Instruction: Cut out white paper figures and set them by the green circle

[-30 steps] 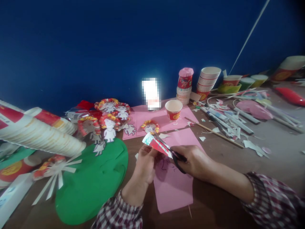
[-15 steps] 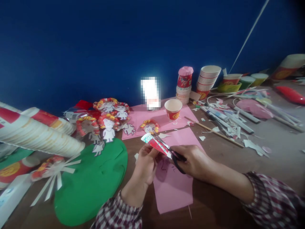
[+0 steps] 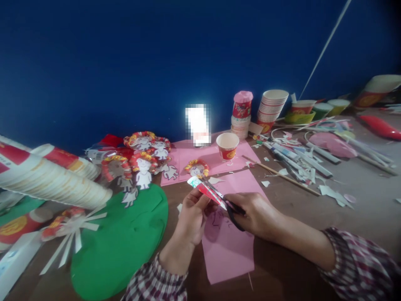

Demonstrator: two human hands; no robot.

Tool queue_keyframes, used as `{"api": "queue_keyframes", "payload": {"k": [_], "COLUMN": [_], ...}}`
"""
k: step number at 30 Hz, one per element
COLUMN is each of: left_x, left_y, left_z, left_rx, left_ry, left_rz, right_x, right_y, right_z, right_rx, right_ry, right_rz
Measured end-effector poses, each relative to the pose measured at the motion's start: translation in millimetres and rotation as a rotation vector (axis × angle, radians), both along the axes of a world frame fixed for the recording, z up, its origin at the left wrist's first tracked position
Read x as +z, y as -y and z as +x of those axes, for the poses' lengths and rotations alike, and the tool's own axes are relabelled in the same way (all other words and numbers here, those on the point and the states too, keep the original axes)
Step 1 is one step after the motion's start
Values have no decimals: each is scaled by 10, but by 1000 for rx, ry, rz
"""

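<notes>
Between the fingers of my left hand [image 3: 194, 213] is a red and white piece of paper cup [image 3: 205, 191] with green marks at one end, held up over the table. My right hand [image 3: 255, 213] is closed on the black handles of a pair of scissors [image 3: 233, 211]. The scissor blades lie along the edge of the cup piece. Below both hands lies a pink paper sheet [image 3: 230, 255] with dark drawn lines. Just beyond them is a drawn paper face with a red and yellow ring [image 3: 197, 168], near a single paper cup [image 3: 227, 146].
Stacked paper cups [image 3: 53, 179] lean in at the left beside a green paper oval [image 3: 125, 246]. Several paper figures with ringed heads [image 3: 144, 171] lie behind it. At right are markers [image 3: 288, 154], a wooden stick [image 3: 282, 175], paper scraps [image 3: 336, 195] and a cup stack [image 3: 272, 110].
The cup piece has turned slightly in my left hand, and its green-marked end shows less. Both hands stay nearly in place. The whole view has shifted a little.
</notes>
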State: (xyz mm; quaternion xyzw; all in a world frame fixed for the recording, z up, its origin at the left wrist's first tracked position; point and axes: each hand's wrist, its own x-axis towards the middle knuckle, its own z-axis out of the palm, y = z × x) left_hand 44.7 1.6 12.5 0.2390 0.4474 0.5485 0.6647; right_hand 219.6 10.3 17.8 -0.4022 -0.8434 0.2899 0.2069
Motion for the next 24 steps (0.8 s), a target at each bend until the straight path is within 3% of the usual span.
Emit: {"api": "queue_keyframes", "payload": {"k": [12, 24], "left_x": [26, 34], "left_y": [2, -27], "left_z": [32, -2], "left_rx": [83, -31], "left_ry": [-43, -18], "left_rz": [1, 49], "right_x": [5, -36], "right_y": [-5, -13], "right_z": [-4, 13], "right_rx": [-8, -5], "right_ry": [119, 143], "right_rz": [111, 183]}}
